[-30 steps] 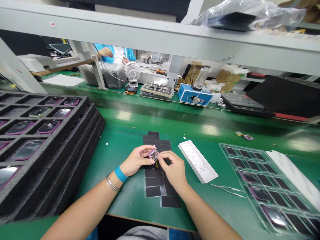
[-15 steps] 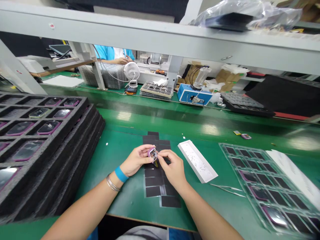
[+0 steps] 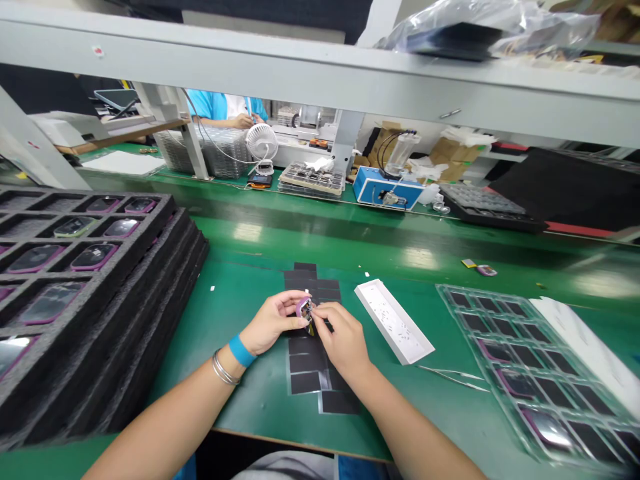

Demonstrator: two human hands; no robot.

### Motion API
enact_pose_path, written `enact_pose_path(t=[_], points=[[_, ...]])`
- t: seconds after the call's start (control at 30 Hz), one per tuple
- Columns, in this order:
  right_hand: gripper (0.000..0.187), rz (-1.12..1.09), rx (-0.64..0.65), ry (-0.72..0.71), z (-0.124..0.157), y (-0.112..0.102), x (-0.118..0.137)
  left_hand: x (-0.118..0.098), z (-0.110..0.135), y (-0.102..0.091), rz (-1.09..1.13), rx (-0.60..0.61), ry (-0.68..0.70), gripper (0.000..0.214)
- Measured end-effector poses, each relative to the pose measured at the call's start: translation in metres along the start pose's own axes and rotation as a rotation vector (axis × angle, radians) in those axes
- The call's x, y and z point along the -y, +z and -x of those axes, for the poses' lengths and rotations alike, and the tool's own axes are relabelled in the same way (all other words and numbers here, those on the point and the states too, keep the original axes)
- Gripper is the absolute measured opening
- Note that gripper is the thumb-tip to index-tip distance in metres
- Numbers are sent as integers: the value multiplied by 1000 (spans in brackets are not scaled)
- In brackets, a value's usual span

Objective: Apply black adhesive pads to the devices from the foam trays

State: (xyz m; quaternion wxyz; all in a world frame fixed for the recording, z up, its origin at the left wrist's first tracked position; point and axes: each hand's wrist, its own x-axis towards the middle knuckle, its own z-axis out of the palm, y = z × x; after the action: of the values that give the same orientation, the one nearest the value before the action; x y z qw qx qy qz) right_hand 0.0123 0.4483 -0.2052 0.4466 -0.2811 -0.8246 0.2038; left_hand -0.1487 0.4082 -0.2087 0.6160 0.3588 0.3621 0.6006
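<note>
My left hand (image 3: pixel 267 325) is closed around the edge of a small purple watch case (image 3: pixel 302 307), tilted up so that its open inside with tiny electronic parts faces right. From the other side, my right hand (image 3: pixel 345 337) pinches with thumb and forefinger at the case's inner edge. What lies between those fingertips is too small to make out. A yellowish-black piece (image 3: pixel 311 329) hangs below the case. Under both hands, black rectangular sheets (image 3: pixel 305 383) cover part of the green bench.
To the right lie a white tray (image 3: pixel 419 353) of tiny parts, tweezers (image 3: pixel 434 370) and a clear compartment tray (image 3: pixel 493 373) with black pads and purple watch cases. Stacked black foam trays (image 3: pixel 150 300) hold more cases at left. A fan (image 3: pixel 262 141) and blue device (image 3: pixel 387 190) stand beyond; a co-worker's hands (image 3: pixel 245 121) show behind.
The watch case has turned slightly in my left hand. My right fingertips have shifted a little at its edge. The whole view has moved slightly.
</note>
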Motion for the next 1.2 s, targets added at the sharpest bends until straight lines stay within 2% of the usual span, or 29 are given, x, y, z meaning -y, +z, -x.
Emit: enact_pose_path(t=[0.1,0.17,0.23,0.3,0.4,0.53,0.67,0.73,0.87,0.93,1.2], points=[[6,-312,2,223,-2,2,-1,-2,0,2,56,-11,7,47],[25,-606,99,391,-4,5,-3,-4,0,2,83,-17,21,45],[45,-795,266,546,-5,7,-7,-7,-1,0,91,-20,34,44],[42,-831,372,693,-6,6,-10,-10,-2,-4,86,-24,40,44],[32,-790,330,783,-10,-3,-11,-14,-2,-8,89,-34,22,44],[32,-900,296,703,-17,-23,-5,-14,-1,-8,122,18,-100,43],[24,-967,423,610,-18,-34,-1,-11,1,-6,94,101,-197,44],[24,-871,462,562,-17,-34,-2,-9,1,-5,63,117,-236,43],[17,-469,324,348,-16,-26,-6,-4,0,-3,30,159,-325,37],[16,-344,281,270,-16,-22,-7,-3,0,-1,18,165,-355,36],[16,-252,177,226,-10,-5,-6,-1,-1,6,-88,43,-335,30]])
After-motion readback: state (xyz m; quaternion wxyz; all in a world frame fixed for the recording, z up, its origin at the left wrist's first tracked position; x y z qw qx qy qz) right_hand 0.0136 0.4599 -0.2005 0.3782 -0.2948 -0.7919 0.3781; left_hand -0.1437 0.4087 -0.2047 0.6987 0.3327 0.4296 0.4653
